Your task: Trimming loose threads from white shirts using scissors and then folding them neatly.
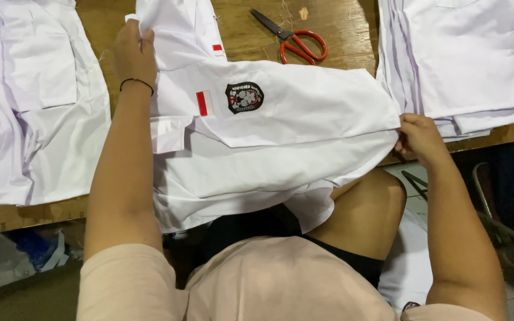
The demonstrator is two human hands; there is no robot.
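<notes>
The left hand [133, 52] pinches the upper edge of a white shirt [269, 160], fingers closed on a fold of cloth near the far side of the wooden table [251, 35]. The right hand [419, 138] is clenched on the shirt's opposite edge, at the sleeve end by the table's near side. Between them the shirt lies stretched flat across the table, its lower part hanging off the edge over the person's lap. A dark crest badge [244, 97] and a small red and white patch [204, 103] face up on the sleeve.

The overhanging cloth looks likely to drag the shirt off the table if either grip loosens. A hard pull by both hands could crease the sleeve or strain the badge stitching.

To the right, a stack of white shirts [465, 65] sits just beside the right hand; a tug could catch its bottom edge and skew it. Another white shirt [37, 107] lies to the left. Red-handled scissors [292, 38] rest beyond the shirt, apart from the cloth, so snagging seems unlikely.
</notes>
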